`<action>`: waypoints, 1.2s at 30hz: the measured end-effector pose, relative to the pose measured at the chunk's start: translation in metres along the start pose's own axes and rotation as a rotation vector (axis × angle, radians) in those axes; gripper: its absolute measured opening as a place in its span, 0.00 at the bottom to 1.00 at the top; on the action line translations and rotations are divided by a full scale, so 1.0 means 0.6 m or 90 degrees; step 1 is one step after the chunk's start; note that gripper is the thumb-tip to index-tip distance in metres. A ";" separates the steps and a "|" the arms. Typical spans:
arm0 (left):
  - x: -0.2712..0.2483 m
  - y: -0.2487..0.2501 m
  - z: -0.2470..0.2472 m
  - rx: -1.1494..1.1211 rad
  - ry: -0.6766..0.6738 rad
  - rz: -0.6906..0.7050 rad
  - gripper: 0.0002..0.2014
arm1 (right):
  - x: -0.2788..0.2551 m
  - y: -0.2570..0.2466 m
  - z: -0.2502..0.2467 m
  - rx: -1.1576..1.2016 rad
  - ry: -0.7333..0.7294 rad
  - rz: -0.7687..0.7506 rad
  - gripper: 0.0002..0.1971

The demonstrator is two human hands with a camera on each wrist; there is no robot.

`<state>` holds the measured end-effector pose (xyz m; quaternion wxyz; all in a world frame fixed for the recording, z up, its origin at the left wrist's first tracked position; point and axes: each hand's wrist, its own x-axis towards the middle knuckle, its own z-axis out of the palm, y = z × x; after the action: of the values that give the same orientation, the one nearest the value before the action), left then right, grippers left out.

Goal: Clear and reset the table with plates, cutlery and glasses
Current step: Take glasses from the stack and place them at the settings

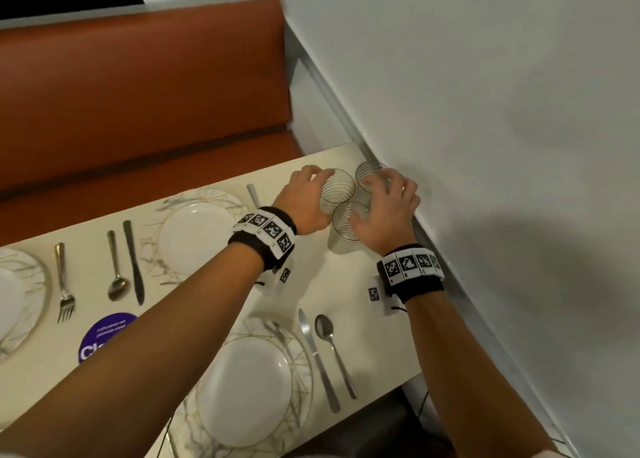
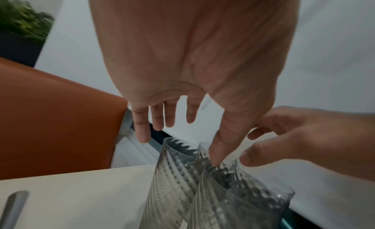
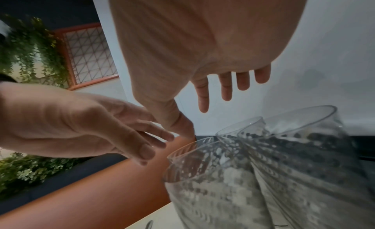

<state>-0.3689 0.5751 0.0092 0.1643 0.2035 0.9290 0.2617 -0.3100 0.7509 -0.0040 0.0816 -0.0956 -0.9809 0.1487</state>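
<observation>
Three ribbed clear glasses (image 1: 343, 208) stand clustered, touching, on the cream worktop (image 1: 346, 284) between the left hand (image 1: 304, 201) and right hand (image 1: 384, 208), both with fingers spread, gripping nothing.

Clear ribbed glasses (image 1: 337, 191); white gold-veined plates (image 1: 194, 234); orange bench (image 1: 138, 94).

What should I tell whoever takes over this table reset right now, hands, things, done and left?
Left hand: open, fingers spread at the three clear ribbed glasses, gripping none.
Right hand: open, fingers spread over the same cluster.
Glasses stand bunched at the cream table's far corner by the white wall.
Done: white gold-veined plates with steel knives, spoons and a fork laid.
Left: share the glasses out to the settings.
</observation>
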 end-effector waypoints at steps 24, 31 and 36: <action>0.028 -0.016 0.016 0.024 0.034 -0.065 0.49 | -0.001 0.062 0.005 0.026 -0.119 0.062 0.38; -0.040 -0.042 -0.011 -0.040 0.107 -0.081 0.50 | -0.022 0.036 -0.050 -0.024 -0.085 0.125 0.39; -0.115 -0.075 -0.039 -0.113 0.143 -0.085 0.48 | -0.058 -0.039 -0.103 -0.063 -0.052 0.091 0.36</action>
<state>-0.3323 0.4984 0.0172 0.0936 0.0957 0.9262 0.3526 -0.2685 0.7385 0.0570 0.0261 -0.1632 -0.9802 0.1091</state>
